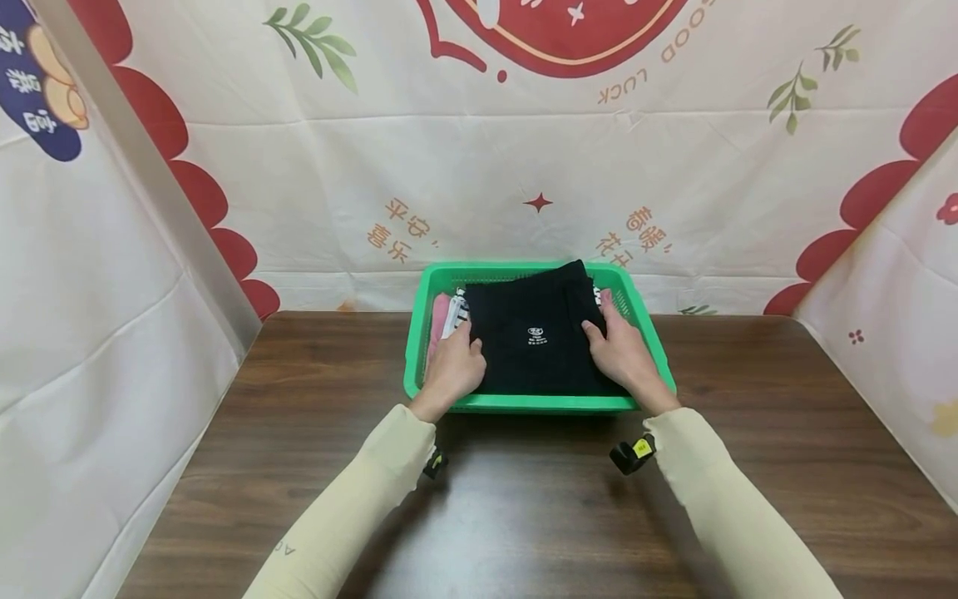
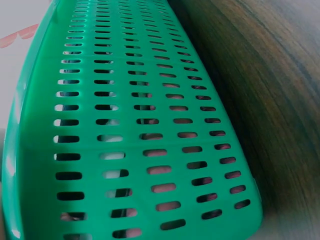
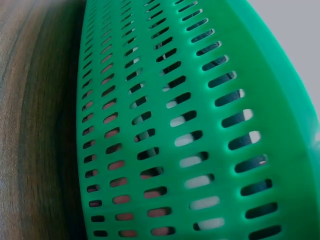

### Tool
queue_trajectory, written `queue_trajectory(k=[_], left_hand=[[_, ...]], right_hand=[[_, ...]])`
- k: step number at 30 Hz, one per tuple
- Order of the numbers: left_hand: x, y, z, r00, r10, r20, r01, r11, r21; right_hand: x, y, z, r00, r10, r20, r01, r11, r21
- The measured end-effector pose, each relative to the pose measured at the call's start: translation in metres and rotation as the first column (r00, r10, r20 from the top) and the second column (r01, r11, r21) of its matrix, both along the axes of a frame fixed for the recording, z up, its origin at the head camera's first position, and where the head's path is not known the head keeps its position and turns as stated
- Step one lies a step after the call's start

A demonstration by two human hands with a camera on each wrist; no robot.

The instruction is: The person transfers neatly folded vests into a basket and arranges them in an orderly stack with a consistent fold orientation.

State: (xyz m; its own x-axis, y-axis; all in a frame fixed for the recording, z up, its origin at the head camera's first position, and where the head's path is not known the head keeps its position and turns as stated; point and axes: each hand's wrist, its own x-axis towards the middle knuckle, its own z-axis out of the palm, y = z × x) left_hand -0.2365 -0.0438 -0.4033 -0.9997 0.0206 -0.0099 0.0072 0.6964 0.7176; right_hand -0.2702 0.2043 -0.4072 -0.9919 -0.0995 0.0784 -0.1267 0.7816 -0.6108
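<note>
A folded black garment (image 1: pixel 531 349) with a small white print lies in a green plastic basket (image 1: pixel 550 404), its upper right corner rising a little over the far rim. My left hand (image 1: pixel 455 364) holds the garment's left edge. At the right edge, my right hand (image 1: pixel 623 349) holds it with the thumb on top and other fingers partly hidden. Pink cloth (image 1: pixel 439 320) and white cloth with black marks (image 1: pixel 455 313) show beneath on the left. In the wrist views only the slotted basket wall (image 2: pixel 150 125) fills most of the picture; both hands are hidden there.
The basket stands at the back of a dark wooden table (image 1: pixel 539 516). Behind it hangs a white printed cloth backdrop (image 1: pixel 479 175), with more cloth at both sides. A black wrist camera (image 1: pixel 633 453) hangs below the right sleeve.
</note>
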Motion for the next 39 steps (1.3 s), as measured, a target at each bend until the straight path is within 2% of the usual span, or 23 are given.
queue_trajectory(k=[8, 18, 25, 30, 39], left_hand=[[-0.002, 0.001, -0.002, 1.0, 0.001, 0.022, 0.0, 1.0, -0.027], [-0.011, -0.005, 0.003, 0.991, -0.09, 0.097, 0.096, 0.994, -0.058], [-0.012, -0.007, -0.003, 0.992, -0.074, 0.099, 0.087, 0.987, -0.138], [-0.011, -0.007, -0.005, 0.992, -0.065, 0.106, 0.08, 0.986, -0.144], [-0.014, -0.005, -0.007, 0.991, -0.05, 0.127, 0.071, 0.983, -0.169]], right_hand=[[-0.003, 0.001, -0.004, 1.0, 0.02, 0.019, -0.021, 0.999, 0.048], [-0.006, -0.002, -0.006, 0.999, 0.022, 0.03, -0.025, 0.993, 0.118], [-0.005, -0.004, -0.008, 0.999, -0.001, 0.051, -0.006, 0.991, 0.132], [-0.008, -0.004, -0.008, 0.999, 0.001, 0.054, -0.007, 0.993, 0.115], [-0.01, -0.005, -0.006, 0.994, -0.001, 0.109, -0.012, 0.992, 0.122]])
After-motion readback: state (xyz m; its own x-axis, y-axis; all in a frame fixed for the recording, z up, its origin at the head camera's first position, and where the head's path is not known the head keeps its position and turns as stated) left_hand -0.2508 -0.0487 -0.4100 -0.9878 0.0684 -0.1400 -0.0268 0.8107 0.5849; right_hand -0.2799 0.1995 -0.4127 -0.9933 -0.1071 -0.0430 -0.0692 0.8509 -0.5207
